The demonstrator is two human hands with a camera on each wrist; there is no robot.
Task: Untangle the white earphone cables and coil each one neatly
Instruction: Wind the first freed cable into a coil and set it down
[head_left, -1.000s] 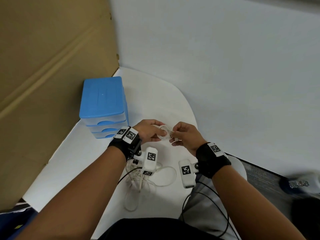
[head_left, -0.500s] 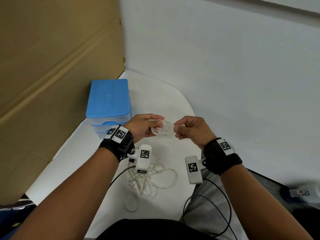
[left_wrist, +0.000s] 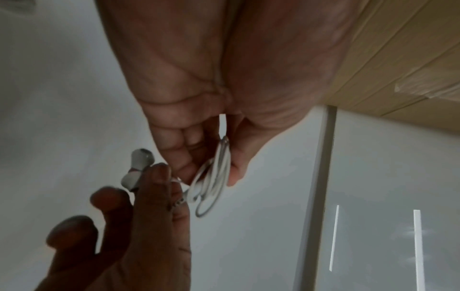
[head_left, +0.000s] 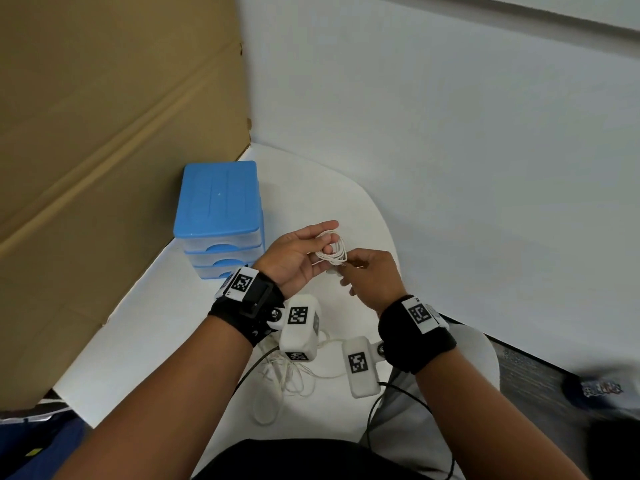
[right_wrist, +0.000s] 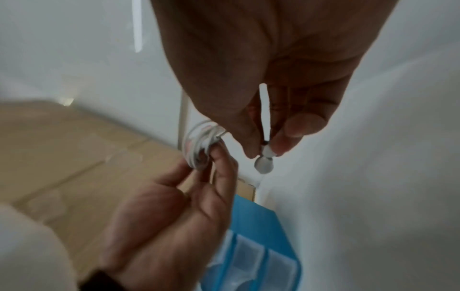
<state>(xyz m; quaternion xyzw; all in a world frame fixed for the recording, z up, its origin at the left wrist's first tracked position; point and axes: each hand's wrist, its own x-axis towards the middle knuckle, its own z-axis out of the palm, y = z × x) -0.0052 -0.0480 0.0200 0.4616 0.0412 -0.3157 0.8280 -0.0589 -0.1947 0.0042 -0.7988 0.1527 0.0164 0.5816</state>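
Observation:
A small coil of white earphone cable [head_left: 333, 249] [left_wrist: 211, 177] [right_wrist: 199, 141] is wound around the fingers of my left hand [head_left: 304, 252], held above the white table [head_left: 166, 327]. My right hand [head_left: 372, 275] sits just right of the coil and pinches the cable's end with the earbuds [right_wrist: 265, 159] [left_wrist: 138, 167] between thumb and finger. A second white earphone cable [head_left: 287, 379] lies in a loose tangle on the table below my wrists, partly hidden by the left wrist camera.
A blue-topped mini drawer unit [head_left: 218, 216] stands on the table left of my hands. A cardboard sheet [head_left: 104, 133] walls the left side, a white wall [head_left: 450, 150] the back and right. Black camera leads [head_left: 388, 403] run near the table's front edge.
My left hand has turned palm up with fingers stretched out, the coil now around them. My right hand has come back in close to the coil, so the short taut stretch of cable is gone.

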